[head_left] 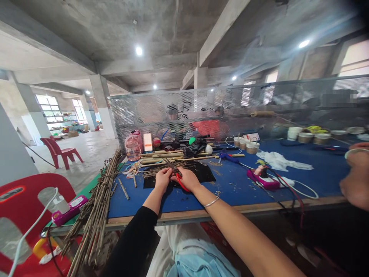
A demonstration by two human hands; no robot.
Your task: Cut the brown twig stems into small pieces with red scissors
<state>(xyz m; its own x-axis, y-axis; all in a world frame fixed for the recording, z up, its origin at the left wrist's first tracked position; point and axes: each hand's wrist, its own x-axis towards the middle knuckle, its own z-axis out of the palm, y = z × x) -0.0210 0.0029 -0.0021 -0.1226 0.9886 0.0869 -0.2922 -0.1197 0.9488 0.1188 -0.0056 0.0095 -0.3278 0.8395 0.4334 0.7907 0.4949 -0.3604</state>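
Note:
My right hand [186, 179] is closed around scissors [182, 184] with red handles, their dark blades pointing up and to the left. Close beside it, my left hand [163, 179] pinches what looks like a thin brown twig near the blades; its fingertips partly hide it. Both hands are over a black cloth [208, 176] on the blue tabletop [230, 188]. Short twigs [152, 172] lie in a loose pile on that cloth, just past my hands. A few cut stick pieces [123, 188] are scattered to the left.
Long dry sticks [96, 215] hang over the table's left end, near a red chair [25, 196]. Behind the cloth lie bamboo poles [161, 156] and a pink-lidded jug [134, 148]. A blue glue gun [229, 157] and purple power strip [263, 180] lie rightward. A co-worker's arm [357, 177] is far right.

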